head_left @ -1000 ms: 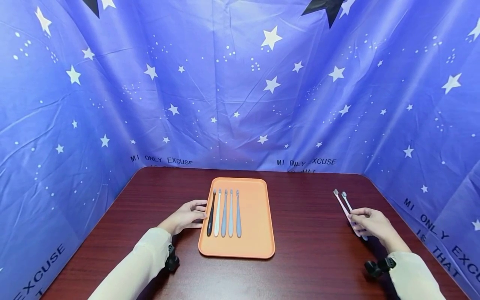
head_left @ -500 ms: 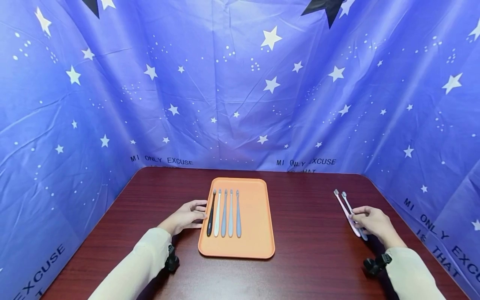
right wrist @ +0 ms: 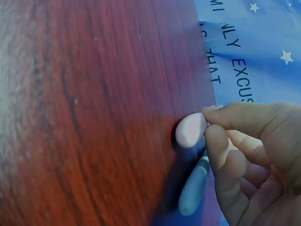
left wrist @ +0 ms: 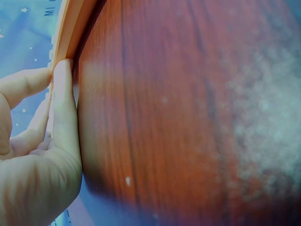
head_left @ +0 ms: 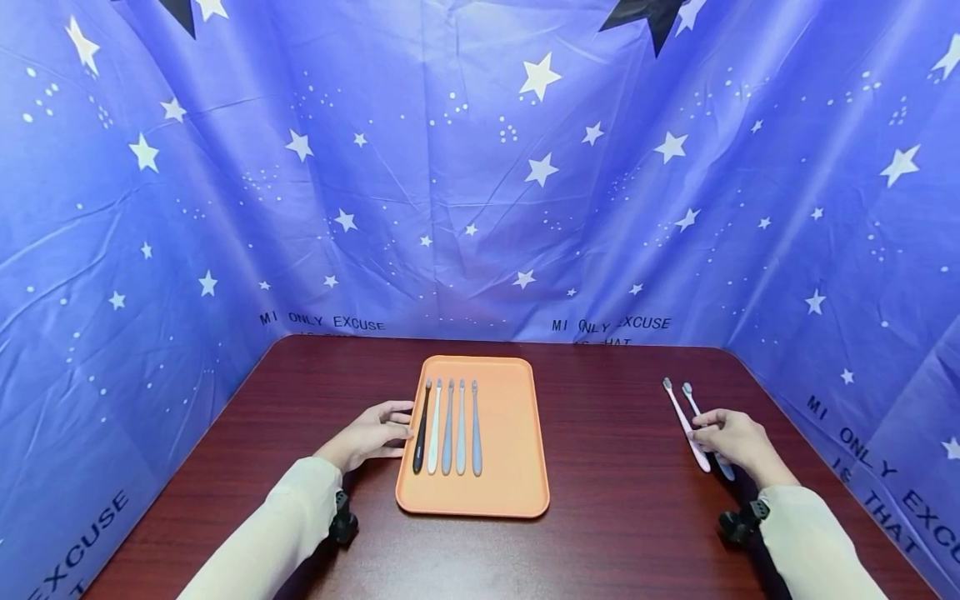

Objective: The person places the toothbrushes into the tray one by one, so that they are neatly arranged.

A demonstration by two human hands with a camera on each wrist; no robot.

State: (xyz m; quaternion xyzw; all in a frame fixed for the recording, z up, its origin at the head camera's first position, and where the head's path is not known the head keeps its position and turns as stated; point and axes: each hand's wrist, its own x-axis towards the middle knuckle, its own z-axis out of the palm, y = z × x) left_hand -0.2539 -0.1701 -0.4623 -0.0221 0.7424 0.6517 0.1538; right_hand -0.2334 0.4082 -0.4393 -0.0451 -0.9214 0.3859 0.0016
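Observation:
My right hand (head_left: 731, 442) pinches a pink toothbrush (head_left: 681, 412) between thumb and fingertips, near its lower handle. In the right wrist view its rounded pink end (right wrist: 189, 131) sticks out past the fingertips. A grey-blue toothbrush (head_left: 694, 402) lies beside it, partly hidden under the hand; its handle end (right wrist: 194, 188) also shows in the right wrist view. My left hand (head_left: 371, 433) rests against the left edge of an orange tray (head_left: 513, 492), its extended fingertips (left wrist: 63, 68) touching the rim. Several toothbrushes lie in a parallel row in the tray's left half, a black one (head_left: 422, 429) leftmost.
The tray sits mid-table on a dark reddish wood table (head_left: 615, 467). Within the row are a white toothbrush (head_left: 435, 433) and grey-blue ones (head_left: 477, 433). Blue star-printed cloth (head_left: 480, 208) hangs around the back and sides.
My right hand has moved slightly left with the pink toothbrush, widening its gap from the grey-blue one. The left hand and the tray hold their place.

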